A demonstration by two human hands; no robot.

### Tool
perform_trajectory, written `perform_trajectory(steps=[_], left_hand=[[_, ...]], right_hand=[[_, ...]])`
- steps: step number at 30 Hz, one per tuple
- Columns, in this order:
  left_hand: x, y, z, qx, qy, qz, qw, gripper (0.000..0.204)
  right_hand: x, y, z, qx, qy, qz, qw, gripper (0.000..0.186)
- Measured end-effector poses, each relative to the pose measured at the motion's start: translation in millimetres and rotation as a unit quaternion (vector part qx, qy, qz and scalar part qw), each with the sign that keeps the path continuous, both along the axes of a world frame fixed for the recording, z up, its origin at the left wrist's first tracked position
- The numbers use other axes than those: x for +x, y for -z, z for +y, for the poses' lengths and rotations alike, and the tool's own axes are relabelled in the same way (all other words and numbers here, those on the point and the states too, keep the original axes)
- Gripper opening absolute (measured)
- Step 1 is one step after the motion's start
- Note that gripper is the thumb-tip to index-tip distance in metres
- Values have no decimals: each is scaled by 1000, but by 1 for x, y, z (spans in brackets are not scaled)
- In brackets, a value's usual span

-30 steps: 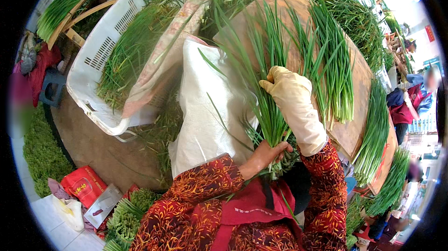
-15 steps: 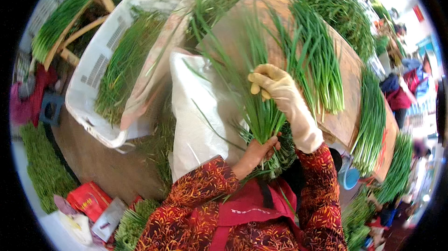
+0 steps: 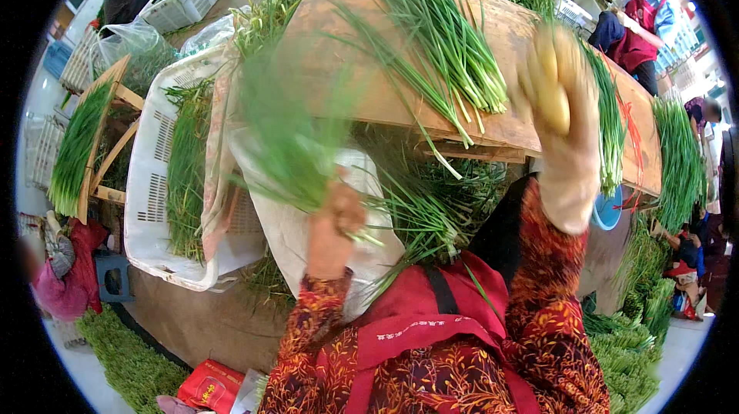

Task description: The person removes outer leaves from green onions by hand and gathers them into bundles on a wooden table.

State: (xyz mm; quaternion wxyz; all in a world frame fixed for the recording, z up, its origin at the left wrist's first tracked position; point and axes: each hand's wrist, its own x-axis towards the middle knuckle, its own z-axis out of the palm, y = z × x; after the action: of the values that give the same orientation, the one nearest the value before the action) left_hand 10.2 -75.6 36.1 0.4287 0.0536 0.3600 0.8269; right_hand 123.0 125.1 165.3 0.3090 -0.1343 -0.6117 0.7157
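My left hand (image 3: 335,225), bare, grips a bunch of long green leafy stalks (image 3: 292,137), both blurred by motion, above a white woven sack (image 3: 269,206). My right hand (image 3: 554,98), in a pale yellow glove, is raised at the right of the wooden board (image 3: 331,68); motion smears its fingers, so whether it holds anything is unclear. A spread bunch of stalks (image 3: 443,52) lies on the board. Loose stalks (image 3: 416,214) hang below the board over my lap, by the red apron (image 3: 431,322).
A white crate (image 3: 154,175) of greens stands left of me, near a wooden rack (image 3: 115,106) and blue stool (image 3: 112,275). Bundles (image 3: 677,168) line the right, with a blue bucket (image 3: 606,214). Other people work at upper left (image 3: 123,6) and upper right (image 3: 647,29).
My left hand has swung left and slightly up with the bunch. My gloved right hand has left the bunch and moved up and right. The view has shifted, showing more of the room.
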Motion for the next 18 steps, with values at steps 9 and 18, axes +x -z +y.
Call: perform_trajectory(steps=[9,18], left_hand=[[-44,-22,32,155,-130,60,977,29],[-5,5,81,66,29,-84,994,15]], right_hand=[[42,76,4,357,68,-391,846,20],[-40,93,38,426,122,-489,751,27]])
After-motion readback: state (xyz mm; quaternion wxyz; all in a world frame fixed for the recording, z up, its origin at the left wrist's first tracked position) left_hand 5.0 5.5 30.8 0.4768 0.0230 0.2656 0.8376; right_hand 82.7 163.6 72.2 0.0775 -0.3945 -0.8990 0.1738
